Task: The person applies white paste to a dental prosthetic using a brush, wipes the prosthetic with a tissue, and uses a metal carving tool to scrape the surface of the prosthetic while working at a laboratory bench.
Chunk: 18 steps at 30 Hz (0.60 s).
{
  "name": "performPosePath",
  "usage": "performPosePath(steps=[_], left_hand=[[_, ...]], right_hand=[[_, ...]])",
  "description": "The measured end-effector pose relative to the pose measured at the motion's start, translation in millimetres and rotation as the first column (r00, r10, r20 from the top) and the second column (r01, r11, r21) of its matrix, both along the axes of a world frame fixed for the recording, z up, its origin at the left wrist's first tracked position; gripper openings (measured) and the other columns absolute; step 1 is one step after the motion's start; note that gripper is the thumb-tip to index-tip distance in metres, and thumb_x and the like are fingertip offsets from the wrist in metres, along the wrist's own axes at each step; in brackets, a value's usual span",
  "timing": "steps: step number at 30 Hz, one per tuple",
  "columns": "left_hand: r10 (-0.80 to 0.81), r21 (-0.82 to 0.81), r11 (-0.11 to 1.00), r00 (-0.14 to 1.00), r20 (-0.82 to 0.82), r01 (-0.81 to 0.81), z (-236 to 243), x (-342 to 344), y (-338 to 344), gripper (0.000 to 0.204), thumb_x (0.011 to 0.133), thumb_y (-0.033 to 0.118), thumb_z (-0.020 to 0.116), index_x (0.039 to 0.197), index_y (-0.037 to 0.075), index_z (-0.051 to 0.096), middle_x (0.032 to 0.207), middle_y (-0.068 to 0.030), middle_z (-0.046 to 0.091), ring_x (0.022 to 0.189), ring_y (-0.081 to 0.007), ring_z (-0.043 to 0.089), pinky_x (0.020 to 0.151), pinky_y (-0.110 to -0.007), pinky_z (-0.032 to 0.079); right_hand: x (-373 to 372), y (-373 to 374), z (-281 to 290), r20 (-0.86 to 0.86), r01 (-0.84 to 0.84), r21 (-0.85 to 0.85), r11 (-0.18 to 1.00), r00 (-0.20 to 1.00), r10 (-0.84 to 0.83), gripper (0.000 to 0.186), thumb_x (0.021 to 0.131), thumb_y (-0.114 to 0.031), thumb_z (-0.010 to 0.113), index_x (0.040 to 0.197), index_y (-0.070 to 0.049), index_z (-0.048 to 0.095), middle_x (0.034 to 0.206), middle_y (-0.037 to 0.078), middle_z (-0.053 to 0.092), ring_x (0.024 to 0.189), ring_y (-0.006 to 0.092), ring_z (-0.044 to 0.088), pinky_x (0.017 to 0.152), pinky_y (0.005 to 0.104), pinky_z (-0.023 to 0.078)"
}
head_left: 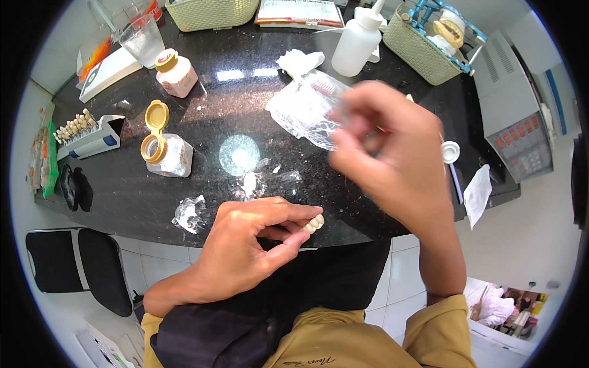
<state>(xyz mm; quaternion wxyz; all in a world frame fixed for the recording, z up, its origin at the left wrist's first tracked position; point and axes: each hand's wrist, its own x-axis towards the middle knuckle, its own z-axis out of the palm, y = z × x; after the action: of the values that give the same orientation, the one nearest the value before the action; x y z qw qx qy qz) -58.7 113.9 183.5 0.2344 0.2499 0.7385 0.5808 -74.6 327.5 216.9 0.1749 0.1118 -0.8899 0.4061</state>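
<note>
Near the table's front edge, my left hand is closed in a pinch on a short row of cream-coloured false teeth, held between thumb and fingertips. My right hand is raised over the right part of the table, beside a crumpled clear plastic bag. Its fingers are curled but smeared by motion, so what lies between them, if anything, cannot be made out. To the left of my left hand sits a crumpled clear wrapper. White powder and thin clear scraps are scattered just beyond that hand.
A jar with its yellow lid flipped up, a pink powder jar and a tooth shade guide stand at left. Behind are a glass, a white squeeze bottle and a basket holding a dental articulator.
</note>
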Motion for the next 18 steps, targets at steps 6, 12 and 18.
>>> performPosePath(steps=[6,12,18], left_hand=[[-0.051,0.01,0.999,0.999,0.02,0.051,-0.3,-7.5,1.7,0.031,0.083,-0.008,0.069,0.113,-0.002,0.074,0.094,-0.0135,0.074,0.084,-0.015,0.072,0.073,-0.026,0.062],[-0.074,-0.033,0.997,0.997,-0.021,0.073,-0.1,-12.3,1.6,0.033,0.077,-0.008,0.072,0.109,-0.002,0.075,0.091,-0.0147,0.075,0.081,-0.0185,0.073,0.071,-0.028,0.061],[-0.07,-0.037,0.997,0.998,0.002,0.07,2.5,-13.7,3.9,0.033,0.073,-0.009,0.073,0.106,-0.003,0.076,0.092,-0.0154,0.075,0.081,-0.0201,0.074,0.071,-0.029,0.062]], right_hand=[[77.4,13.9,-31.4,-0.011,0.026,-0.59,0.807,0.999,-0.04,0.009,0.089,-0.002,0.065,0.095,0.004,0.06,0.085,0.015,0.065,0.075,0.0179,0.066,0.072,0.0299,0.056],[87.8,8.1,-53.9,-0.055,-0.152,-0.329,0.932,0.988,0.142,0.023,0.072,0.004,0.082,0.09,0.001,0.068,0.08,0.013,0.07,0.077,0.0288,0.074,0.068,0.035,0.061],[82.8,6.8,-55.8,-0.083,-0.203,-0.296,0.933,0.979,0.187,0.023,0.071,0.004,0.083,0.085,0.0,0.066,0.073,0.011,0.068,0.082,0.0325,0.075,0.069,0.0363,0.063]])
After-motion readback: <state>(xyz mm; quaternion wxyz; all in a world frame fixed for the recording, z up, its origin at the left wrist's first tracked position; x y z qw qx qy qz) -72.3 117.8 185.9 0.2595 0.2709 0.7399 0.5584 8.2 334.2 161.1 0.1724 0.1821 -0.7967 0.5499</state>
